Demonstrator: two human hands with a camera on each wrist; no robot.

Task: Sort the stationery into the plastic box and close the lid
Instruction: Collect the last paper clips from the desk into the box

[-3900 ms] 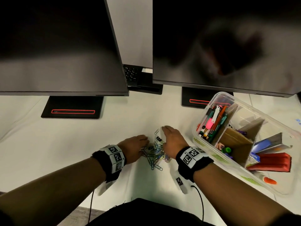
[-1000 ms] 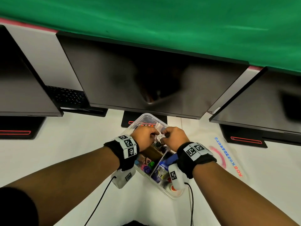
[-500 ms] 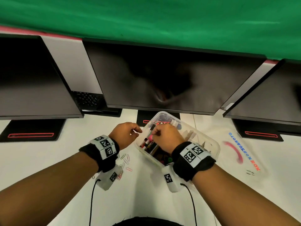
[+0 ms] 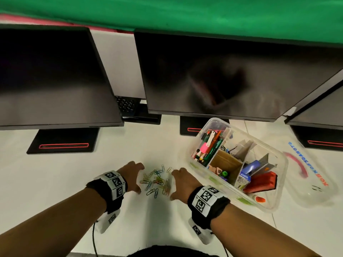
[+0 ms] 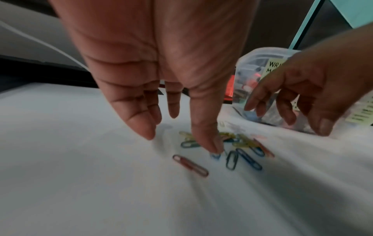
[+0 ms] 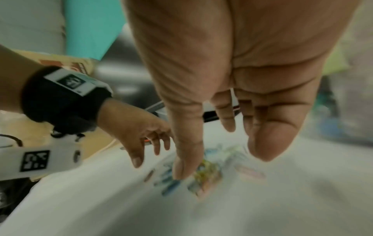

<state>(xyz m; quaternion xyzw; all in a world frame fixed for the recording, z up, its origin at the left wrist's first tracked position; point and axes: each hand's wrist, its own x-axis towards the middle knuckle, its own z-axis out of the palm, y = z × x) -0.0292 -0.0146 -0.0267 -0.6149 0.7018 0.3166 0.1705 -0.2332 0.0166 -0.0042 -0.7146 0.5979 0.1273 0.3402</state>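
I see the clips (image 4: 156,179) scattered loose on the white bench (image 4: 55,182), left of the open box (image 4: 274,204). My left hand (image 4: 130,176) and right hand (image 4: 182,182) flank them, fingers spread and empty; the blurred left-wrist view suggests my thumb touches one clip.

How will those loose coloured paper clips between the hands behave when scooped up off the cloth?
The paper clips are thin, flat wire, so probably light and hard to pinch singly. They lie loose, some overlapping, so some may tangle and lift together while others slip out. The white cloth looks soft; it may bunch as the left hand and right hand sweep inward.
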